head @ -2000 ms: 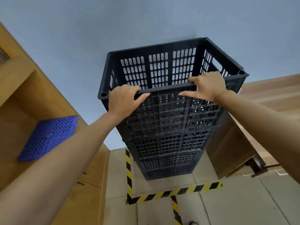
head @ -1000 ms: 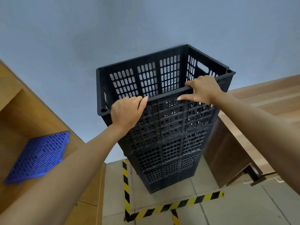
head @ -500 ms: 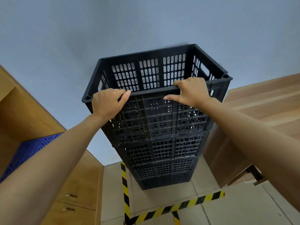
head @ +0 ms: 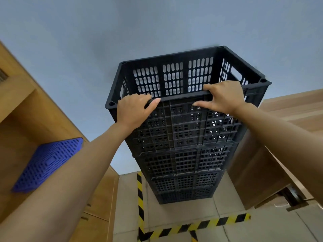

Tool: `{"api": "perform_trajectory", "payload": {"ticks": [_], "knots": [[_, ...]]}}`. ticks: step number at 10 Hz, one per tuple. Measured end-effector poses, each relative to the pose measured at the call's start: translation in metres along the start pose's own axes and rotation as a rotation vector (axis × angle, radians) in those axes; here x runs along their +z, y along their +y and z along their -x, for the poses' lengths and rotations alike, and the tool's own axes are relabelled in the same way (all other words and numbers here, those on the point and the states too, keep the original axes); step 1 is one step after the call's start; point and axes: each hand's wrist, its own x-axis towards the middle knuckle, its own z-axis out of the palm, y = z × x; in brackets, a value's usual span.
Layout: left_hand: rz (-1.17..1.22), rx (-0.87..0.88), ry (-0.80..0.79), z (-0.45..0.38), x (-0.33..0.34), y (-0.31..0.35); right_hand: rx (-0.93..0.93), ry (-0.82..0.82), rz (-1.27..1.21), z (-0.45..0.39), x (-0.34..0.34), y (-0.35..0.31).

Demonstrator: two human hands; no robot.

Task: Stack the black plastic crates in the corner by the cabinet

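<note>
A tall stack of black plastic crates [head: 185,165] stands on the tiled floor against the blue-grey wall, between two wooden units. The top crate [head: 174,77] is open upward and shows its slotted inner walls. My left hand [head: 134,109] grips the left part of its near rim, fingers hooked over the edge and thumb outside. My right hand [head: 223,96] grips the same rim further right, fingers over the edge and thumb stretched along the outer face. The lower crates are partly hidden behind my forearms.
A wooden cabinet [head: 35,119] with drawers stands at the left; a blue perforated plastic panel [head: 49,163] leans in its open shelf. A wooden desk [head: 279,145] stands close on the right. Yellow-black hazard tape [head: 192,226] marks the floor around the stack.
Over the earlier frames the top crate twisted slightly left and right under my hands, and my view has shifted. Both hands have stayed on the near rim.
</note>
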Motion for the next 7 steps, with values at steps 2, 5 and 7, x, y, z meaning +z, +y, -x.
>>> {"api": "perform_trajectory", "payload": {"ticks": [2, 5, 7], "knots": [[-0.016, 0.027, -0.113, -0.003, -0.007, 0.016, -0.055, -0.048, -0.026, 0.004, -0.004, 0.015], [0.102, -0.061, -0.335, -0.024, -0.046, 0.038, -0.004, -0.576, -0.289, -0.014, -0.042, 0.019], [0.139, -0.096, -0.268, -0.057, -0.098, 0.072, -0.035, -0.458, -0.406, -0.039, -0.108, 0.032]]}}
